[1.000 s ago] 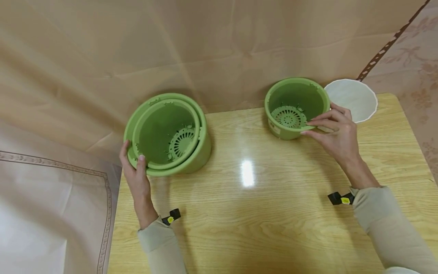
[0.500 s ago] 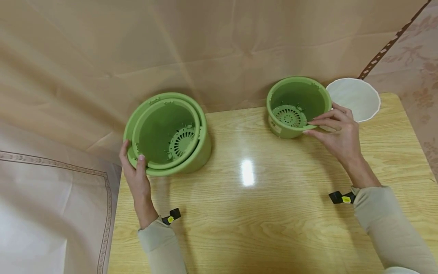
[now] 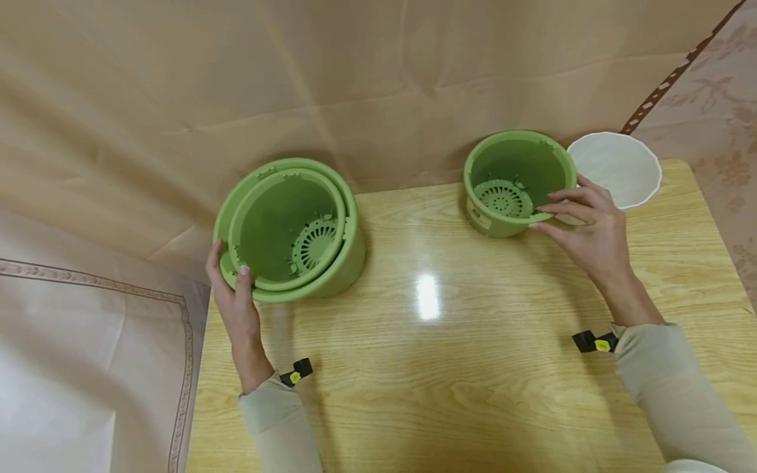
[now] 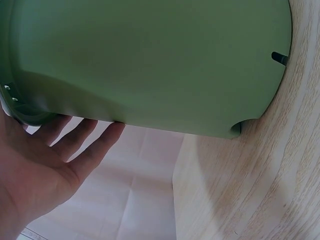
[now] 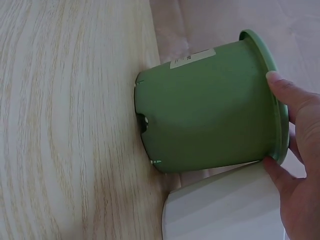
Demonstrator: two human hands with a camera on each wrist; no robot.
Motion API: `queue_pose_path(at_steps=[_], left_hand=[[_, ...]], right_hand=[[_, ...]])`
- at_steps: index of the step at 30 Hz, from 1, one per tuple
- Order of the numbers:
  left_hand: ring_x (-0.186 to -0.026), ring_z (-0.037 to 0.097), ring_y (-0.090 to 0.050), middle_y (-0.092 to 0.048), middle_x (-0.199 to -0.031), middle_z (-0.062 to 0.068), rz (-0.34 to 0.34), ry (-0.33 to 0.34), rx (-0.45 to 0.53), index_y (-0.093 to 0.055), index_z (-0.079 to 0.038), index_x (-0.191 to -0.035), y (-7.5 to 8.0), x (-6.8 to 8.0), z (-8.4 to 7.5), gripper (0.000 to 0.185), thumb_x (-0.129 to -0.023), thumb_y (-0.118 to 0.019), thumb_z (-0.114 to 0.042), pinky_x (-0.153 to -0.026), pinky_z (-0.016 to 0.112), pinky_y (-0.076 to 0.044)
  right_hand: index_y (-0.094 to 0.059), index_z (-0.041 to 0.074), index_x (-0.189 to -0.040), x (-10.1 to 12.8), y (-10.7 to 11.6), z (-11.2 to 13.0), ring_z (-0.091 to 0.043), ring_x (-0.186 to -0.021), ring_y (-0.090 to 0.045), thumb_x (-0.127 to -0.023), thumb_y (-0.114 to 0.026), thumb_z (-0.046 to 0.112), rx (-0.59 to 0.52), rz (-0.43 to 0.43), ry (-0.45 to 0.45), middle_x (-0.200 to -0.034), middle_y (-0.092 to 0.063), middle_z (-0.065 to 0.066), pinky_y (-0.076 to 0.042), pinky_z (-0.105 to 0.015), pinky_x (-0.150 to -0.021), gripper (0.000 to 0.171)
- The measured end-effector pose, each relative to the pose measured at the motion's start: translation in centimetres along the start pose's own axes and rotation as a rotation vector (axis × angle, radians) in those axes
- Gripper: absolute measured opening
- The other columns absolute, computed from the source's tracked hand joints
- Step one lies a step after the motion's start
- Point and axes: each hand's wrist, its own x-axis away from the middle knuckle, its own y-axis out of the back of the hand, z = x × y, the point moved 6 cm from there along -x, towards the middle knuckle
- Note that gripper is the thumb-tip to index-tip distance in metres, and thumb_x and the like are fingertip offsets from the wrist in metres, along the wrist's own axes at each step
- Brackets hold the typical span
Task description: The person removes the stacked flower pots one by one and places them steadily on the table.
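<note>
Two green plastic flower pots are nested at the left of the table: a large outer pot [image 3: 347, 272] and a smaller inner pot [image 3: 266, 223] with a slotted bottom. My left hand [image 3: 238, 312] grips the outer pot's rim at the near left, thumb over the edge; in the left wrist view its fingers [image 4: 95, 150] lie along the outside wall. On the right, a small green flower pot [image 3: 497, 226] stands upright near the back edge. My right hand [image 3: 597, 240] pinches its rim at the near right. A label [image 5: 192, 58] shows on its side in the right wrist view.
A white pot [image 3: 618, 167] with a scalloped rim stands right of the small green pot, close against it. A beige cloth [image 3: 414, 85] hangs behind the wooden table [image 3: 426, 381]. The table's left edge lies just beside the nested pots.
My right hand has moved the small green pot slightly right and back. The white pot has shifted the same way. My left hand and the nested pots have stayed in place.
</note>
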Motion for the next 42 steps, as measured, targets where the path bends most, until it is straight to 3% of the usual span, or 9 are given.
queue_pose_path(at_steps=[6,10,14,17,21,26,32,38,42], left_hand=[[-0.129,0.031,-0.047,-0.038,-0.153,0.001,-0.001,-0.013,0.004,-0.044,-0.021,-0.149,0.0,-0.1,0.1,0.055,-0.095,-0.054,-0.016,-0.099,0.036,-0.051],[-0.128,0.032,-0.048,-0.039,-0.153,0.001,-0.002,-0.008,0.012,-0.044,-0.021,-0.149,0.0,-0.2,0.1,0.055,-0.095,-0.054,-0.015,-0.098,0.035,-0.052],[-0.127,0.034,-0.049,-0.040,-0.152,0.002,0.009,-0.004,0.015,-0.042,-0.022,-0.149,-0.3,-0.4,0.0,0.055,-0.096,-0.054,-0.016,-0.095,0.036,-0.054],[-0.126,0.034,-0.050,-0.039,-0.153,0.002,0.016,0.001,0.009,-0.042,-0.022,-0.150,-0.6,-0.6,-0.1,0.055,-0.096,-0.053,-0.015,-0.095,0.035,-0.054],[-0.127,0.033,-0.049,-0.038,-0.153,0.002,0.011,0.004,0.003,-0.041,-0.021,-0.150,-0.8,-0.7,-0.1,0.056,-0.096,-0.052,-0.014,-0.097,0.036,-0.053],[-0.126,0.033,-0.050,-0.039,-0.153,0.003,0.005,-0.002,0.009,-0.041,-0.021,-0.150,-0.8,-0.8,0.0,0.055,-0.096,-0.054,-0.017,-0.097,0.036,-0.053],[-0.124,0.031,-0.051,-0.041,-0.151,0.001,0.003,-0.020,-0.005,-0.043,-0.024,-0.149,-0.8,-0.6,0.0,0.055,-0.096,-0.055,-0.019,-0.094,0.030,-0.053],[-0.126,0.031,-0.050,-0.041,-0.152,0.000,-0.004,-0.027,-0.012,-0.041,-0.024,-0.150,-0.9,-0.7,-0.1,0.055,-0.097,-0.056,-0.023,-0.095,0.033,-0.053],[-0.124,0.032,-0.051,-0.040,-0.151,0.001,-0.008,-0.023,0.004,-0.041,-0.023,-0.150,-1.0,-0.7,-0.1,0.056,-0.096,-0.057,-0.021,-0.094,0.034,-0.054]], right_hand=[[-0.077,-0.004,-0.082,0.0,0.0,0.2,-0.040,-0.130,-0.047,-0.053,-0.090,-0.016,0.028,0.014,-0.008,-0.113,-0.067,-0.022,-0.032,-0.033,-0.114,0.034],[-0.078,-0.002,-0.082,-0.1,0.0,0.1,-0.041,-0.124,-0.050,-0.051,-0.093,-0.010,0.041,0.017,0.022,-0.119,-0.066,-0.021,-0.030,-0.035,-0.112,0.036],[-0.079,-0.001,-0.091,-0.2,0.2,0.1,-0.037,-0.124,-0.050,-0.056,-0.094,0.000,0.082,0.037,0.068,-0.127,-0.063,-0.018,-0.030,-0.037,-0.110,0.037],[-0.078,0.001,-0.098,-0.2,0.3,0.2,-0.037,-0.124,-0.047,-0.063,-0.093,0.012,0.136,0.048,0.094,-0.134,-0.060,-0.015,-0.030,-0.037,-0.105,0.040],[-0.078,0.004,-0.102,-0.2,0.5,0.4,-0.036,-0.124,-0.044,-0.072,-0.086,0.038,0.161,-0.003,0.098,-0.138,-0.058,-0.013,-0.030,-0.038,-0.100,0.046],[-0.075,0.005,-0.111,-0.6,0.4,1.0,-0.033,-0.131,-0.039,-0.079,-0.070,0.064,0.165,-0.067,0.113,-0.139,-0.055,-0.016,-0.029,-0.042,-0.105,0.068],[-0.071,0.002,-0.117,-1.1,-0.4,1.7,-0.032,-0.137,-0.037,-0.080,-0.069,0.064,0.141,-0.065,0.146,-0.137,-0.054,-0.022,-0.022,-0.049,-0.117,0.072],[-0.070,0.001,-0.117,-1.3,-1.6,3.2,-0.038,-0.138,-0.035,-0.079,-0.071,0.061,0.100,-0.093,0.192,-0.137,-0.052,-0.025,-0.020,-0.052,-0.118,0.072],[-0.068,0.004,-0.122,-1.5,-2.8,4.8,-0.042,-0.137,-0.037,-0.080,-0.072,0.058,0.095,-0.055,0.271,-0.138,-0.052,-0.024,-0.022,-0.056,-0.117,0.068]])
